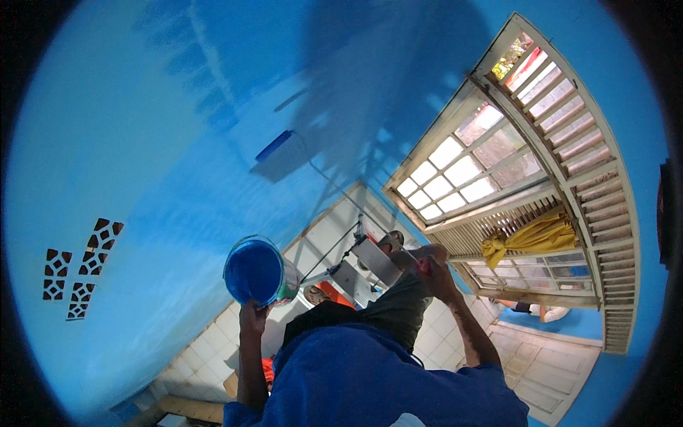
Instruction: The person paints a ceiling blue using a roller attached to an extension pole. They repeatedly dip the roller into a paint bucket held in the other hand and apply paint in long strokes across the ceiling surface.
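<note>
My left hand [256, 314] grips a paint bucket [291, 280] at its lower side, with its open mouth facing up. Blue paint [255, 273] coats the inside. Closed round a reddish handle, my right hand [435, 276] holds a paint roller [274, 146] out in front of me. Its thin wire frame runs up from the hand to the blue sleeve, which is at the blue wall [192, 192]; whether it presses on the surface I cannot tell. Darker blue strokes and paler patches show on the wall around it.
Below me stands a metal stepladder [377, 261], with my legs over it. A shuttered window [491, 156] with a yellow cloth [533, 238] hanging on it is at right. Vent blocks [92, 263] pierce the left wall. White tiles [203, 349] and a pale door [544, 366] lie lower down.
</note>
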The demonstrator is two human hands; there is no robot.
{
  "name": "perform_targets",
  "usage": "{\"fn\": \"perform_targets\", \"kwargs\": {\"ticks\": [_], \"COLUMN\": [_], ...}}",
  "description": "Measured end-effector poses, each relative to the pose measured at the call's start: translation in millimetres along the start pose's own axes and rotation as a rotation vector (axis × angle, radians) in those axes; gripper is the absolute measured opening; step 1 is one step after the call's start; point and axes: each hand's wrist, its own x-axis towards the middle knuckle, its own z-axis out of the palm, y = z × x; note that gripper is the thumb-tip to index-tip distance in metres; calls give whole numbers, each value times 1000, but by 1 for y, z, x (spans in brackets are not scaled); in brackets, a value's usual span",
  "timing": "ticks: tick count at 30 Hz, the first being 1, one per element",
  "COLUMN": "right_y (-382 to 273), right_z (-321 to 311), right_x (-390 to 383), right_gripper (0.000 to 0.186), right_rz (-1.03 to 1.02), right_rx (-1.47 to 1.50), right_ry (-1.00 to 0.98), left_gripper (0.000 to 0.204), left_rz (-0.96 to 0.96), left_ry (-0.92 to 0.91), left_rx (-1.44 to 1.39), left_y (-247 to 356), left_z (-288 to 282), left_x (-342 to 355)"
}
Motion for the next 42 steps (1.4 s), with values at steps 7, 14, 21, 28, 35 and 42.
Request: {"fn": "perform_targets", "kwargs": {"ticks": [7,14,21,28,35,42], "right_y": [-19,-21,16,31,102,154], "right_z": [-1,-8,10,-1,27,54], "right_x": [-14,-9,35,94,159,171], "right_gripper": [29,30,33,33,43,43], "right_rz": [382,225,194,177,-55,-172], "right_rx": [19,107,15,-29,-3,18], "right_ry": [-95,31,-93,-367,-470,-456], "left_gripper": [29,35,41,32,42,51], "left_rz": [224,-117,-37,160,887,875], "left_ry": [-102,123,225,232,321,550], "left_rx": [896,-359,-491,-159,818,674], "left_y": [21,9,7,-12,-85,-110], "left_z": [10,20,46,78,64,95], "left_x": [-31,-21,-19,-7,36,37]}}
